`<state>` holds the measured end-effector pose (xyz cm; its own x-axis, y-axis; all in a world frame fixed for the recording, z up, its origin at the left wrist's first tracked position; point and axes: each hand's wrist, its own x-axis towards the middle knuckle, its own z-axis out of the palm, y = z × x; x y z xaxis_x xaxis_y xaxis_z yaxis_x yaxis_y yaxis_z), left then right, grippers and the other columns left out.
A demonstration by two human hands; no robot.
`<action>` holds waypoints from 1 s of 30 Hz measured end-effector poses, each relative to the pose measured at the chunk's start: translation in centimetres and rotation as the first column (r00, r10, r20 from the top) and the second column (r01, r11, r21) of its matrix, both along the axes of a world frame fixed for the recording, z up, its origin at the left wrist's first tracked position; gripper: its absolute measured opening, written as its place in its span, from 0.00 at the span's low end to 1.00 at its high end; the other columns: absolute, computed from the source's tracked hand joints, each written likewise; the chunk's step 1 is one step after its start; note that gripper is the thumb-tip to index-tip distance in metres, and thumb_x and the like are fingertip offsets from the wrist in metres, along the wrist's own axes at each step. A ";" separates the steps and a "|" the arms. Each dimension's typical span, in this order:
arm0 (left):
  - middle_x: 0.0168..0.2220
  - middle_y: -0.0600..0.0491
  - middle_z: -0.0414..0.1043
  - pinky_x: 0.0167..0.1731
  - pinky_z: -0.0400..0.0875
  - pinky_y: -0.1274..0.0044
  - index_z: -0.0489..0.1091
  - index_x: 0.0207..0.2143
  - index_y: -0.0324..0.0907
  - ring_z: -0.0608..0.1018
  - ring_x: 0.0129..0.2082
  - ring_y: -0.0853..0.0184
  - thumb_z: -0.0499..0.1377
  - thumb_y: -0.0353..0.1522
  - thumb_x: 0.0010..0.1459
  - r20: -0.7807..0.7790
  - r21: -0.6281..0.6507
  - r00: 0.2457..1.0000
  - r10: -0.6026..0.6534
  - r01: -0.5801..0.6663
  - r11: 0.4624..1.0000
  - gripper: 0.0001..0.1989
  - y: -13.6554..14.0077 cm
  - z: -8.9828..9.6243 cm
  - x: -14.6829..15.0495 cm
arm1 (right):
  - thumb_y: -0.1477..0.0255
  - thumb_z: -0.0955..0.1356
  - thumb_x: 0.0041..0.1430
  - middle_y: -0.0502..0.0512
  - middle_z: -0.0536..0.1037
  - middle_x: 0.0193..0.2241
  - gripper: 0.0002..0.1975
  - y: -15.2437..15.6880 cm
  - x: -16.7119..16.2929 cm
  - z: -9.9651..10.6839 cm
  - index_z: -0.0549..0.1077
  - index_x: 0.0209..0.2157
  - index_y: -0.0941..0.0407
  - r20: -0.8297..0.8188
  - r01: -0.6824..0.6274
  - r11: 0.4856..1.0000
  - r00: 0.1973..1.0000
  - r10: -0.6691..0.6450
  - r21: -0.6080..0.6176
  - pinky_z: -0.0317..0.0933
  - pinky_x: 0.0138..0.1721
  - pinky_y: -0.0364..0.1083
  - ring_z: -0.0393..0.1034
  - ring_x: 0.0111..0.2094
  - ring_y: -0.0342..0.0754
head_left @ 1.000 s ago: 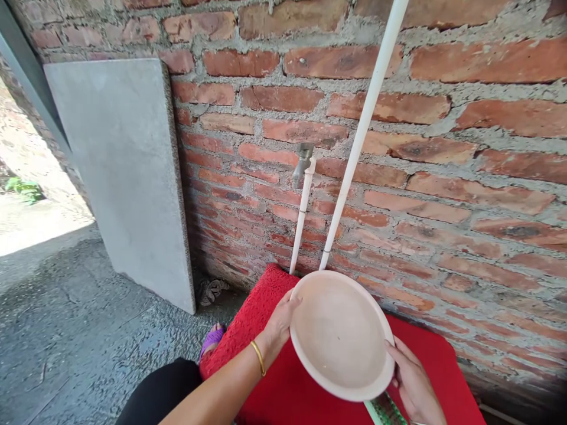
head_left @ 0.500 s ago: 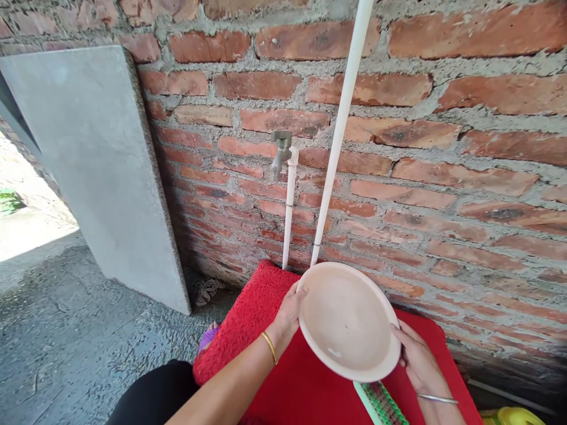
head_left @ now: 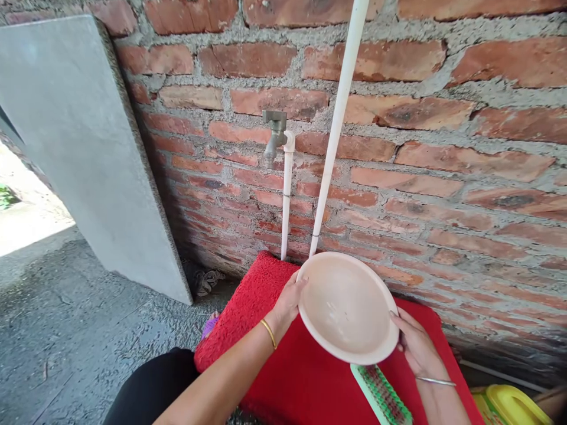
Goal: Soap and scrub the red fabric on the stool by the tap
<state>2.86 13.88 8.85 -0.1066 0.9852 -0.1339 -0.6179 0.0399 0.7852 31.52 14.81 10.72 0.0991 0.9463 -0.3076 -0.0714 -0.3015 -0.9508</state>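
A pale pink round basin point(head_left: 348, 310) is held up by its rim between both hands, tilted so its inside faces me. My left hand point(head_left: 290, 301), with a gold bangle at the wrist, grips the left rim. My right hand point(head_left: 414, 339), with a silver bangle, grips the right rim, its thumb inside and the other fingers mostly hidden behind. Below the basin lies a red mat point(head_left: 301, 372) with a shaggy left part. On it rests a scrub brush point(head_left: 383, 395) with green and brown bristles facing up, its far end touching or just under the basin's edge in view.
A metal tap point(head_left: 273, 139) on a white pipe point(head_left: 287, 200) stands against the brick wall point(head_left: 443, 159), beside a taller white pipe point(head_left: 336, 130). At left a grey slab point(head_left: 97, 153) leans on the wall over wet concrete floor point(head_left: 88, 336). A yellow container point(head_left: 509, 404) sits at lower right.
The view has tipped slightly down and closer, showing more of the brush and yellow container. The basin has risen a little in the picture, still held by both hands.
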 end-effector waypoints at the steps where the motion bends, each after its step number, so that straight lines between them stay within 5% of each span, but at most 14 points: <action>1: 0.46 0.43 0.78 0.45 0.74 0.65 0.71 0.51 0.41 0.80 0.42 0.56 0.71 0.46 0.42 -0.028 -0.006 1.000 0.003 -0.003 1.000 0.35 0.0 0.0 0.0 | 0.55 0.77 0.33 0.45 0.74 0.20 0.33 -0.2 0.1 0.0 0.74 0.43 0.55 -0.004 0.002 1.000 1.000 -0.002 0.011 0.48 0.15 0.40 0.60 0.17 0.40; 5: 0.53 0.41 0.74 0.51 0.71 0.64 0.71 0.52 0.41 0.77 0.50 0.54 0.70 0.48 0.44 -0.103 -0.052 0.994 0.039 -0.044 0.998 0.35 -0.3 0.5 -1.0 | 0.49 0.75 0.40 0.53 0.80 0.40 0.35 -2.6 1.6 -1.0 0.72 0.48 0.53 0.122 0.078 0.992 0.988 -0.090 0.096 0.68 0.32 0.45 0.73 0.36 0.49; 9: 0.63 0.43 0.63 0.62 0.59 0.67 0.67 0.57 0.45 0.65 0.64 0.57 0.66 0.46 0.53 -0.232 -0.077 0.961 0.151 -0.173 0.982 0.32 -3.0 0.5 -3.8 | 0.44 0.71 0.43 0.57 0.79 0.42 0.32 -7.6 3.5 -4.0 0.75 0.42 0.53 0.500 0.042 0.985 0.858 -0.121 0.167 0.69 0.44 0.51 0.73 0.43 0.54; 11: 0.63 0.41 0.63 0.64 0.56 0.66 0.66 0.59 0.42 0.63 0.65 0.57 0.62 0.43 0.56 -0.489 -0.026 0.858 0.153 -0.190 0.981 0.30 -5.6 0.0 -5.0 | 0.43 0.70 0.42 0.58 0.79 0.43 0.30 -10.0 3.7 -5.8 0.76 0.38 0.51 0.648 -0.082 0.970 0.756 -0.090 0.230 0.67 0.48 0.55 0.72 0.46 0.58; 12: 0.63 0.40 0.64 0.64 0.55 0.64 0.66 0.59 0.41 0.63 0.64 0.56 0.60 0.42 0.58 -0.666 -0.002 0.735 0.126 -0.170 0.985 0.28 -7.0 -0.4 -5.3 | 0.43 0.69 0.43 0.59 0.79 0.44 0.29 -10.9 3.6 -6.6 0.76 0.38 0.51 0.702 -0.150 0.952 0.708 -0.085 0.266 0.66 0.50 0.57 0.72 0.48 0.59; 14: 0.62 0.39 0.64 0.63 0.55 0.58 0.67 0.59 0.41 0.62 0.65 0.53 0.56 0.39 0.61 -0.929 -0.024 0.369 0.013 -0.096 0.995 0.25 -10.1 -1.3 -5.4 | 0.43 0.68 0.45 0.60 0.78 0.48 0.29 -12.3 3.2 -7.8 0.76 0.40 0.50 0.777 -0.268 0.911 0.624 -0.085 0.314 0.64 0.52 0.59 0.70 0.52 0.62; 17: 0.68 0.42 0.54 0.63 0.48 0.49 0.65 0.61 0.49 0.53 0.69 0.47 0.58 0.38 0.59 -0.983 -0.128 -0.125 -0.134 -0.051 0.990 0.27 -14.1 -2.5 -4.8 | 0.45 0.66 0.49 0.62 0.77 0.51 0.31 -13.0 2.8 -8.8 0.74 0.48 0.51 0.845 -0.364 0.876 0.528 -0.085 0.316 0.64 0.52 0.61 0.71 0.52 0.63; 19: 0.70 0.44 0.49 0.63 0.42 0.45 0.62 0.63 0.53 0.49 0.69 0.44 0.59 0.39 0.58 -0.936 -0.190 -0.293 -0.196 -0.049 0.981 0.29 -16.1 -2.9 -4.7 | 0.46 0.66 0.50 0.62 0.77 0.50 0.32 -13.3 2.9 -8.9 0.73 0.50 0.51 0.869 -0.400 0.860 0.486 -0.094 0.317 0.65 0.50 0.61 0.72 0.51 0.63; 24: 0.71 0.44 0.44 0.61 0.39 0.41 0.56 0.65 0.57 0.47 0.69 0.41 0.57 0.45 0.59 -0.884 -0.227 -0.402 -0.239 -0.077 0.971 0.32 -18.5 -3.3 -5.7 | 0.49 0.61 0.58 0.63 0.79 0.42 0.28 -14.9 -0.9 -8.7 0.73 0.52 0.50 0.882 -0.419 0.823 0.432 -0.191 0.384 0.67 0.45 0.59 0.74 0.42 0.61; 30: 0.71 0.44 0.43 0.61 0.37 0.41 0.53 0.66 0.57 0.46 0.69 0.42 0.56 0.47 0.60 -0.885 -0.215 -0.417 -0.209 -0.031 0.976 0.33 -19.1 -3.7 -6.6 | 0.63 0.63 0.60 0.59 0.75 0.48 0.27 -16.7 -14.7 -7.5 0.66 0.61 0.46 0.939 -0.612 0.731 0.322 -0.118 0.302 0.62 0.53 0.57 0.69 0.48 0.58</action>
<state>-3.72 -5.23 5.20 -0.1079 0.9922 -0.0626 0.9696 0.1189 0.2139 16.82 -1.94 3.18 -0.3249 0.8868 0.3286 0.8482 0.4270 -0.3135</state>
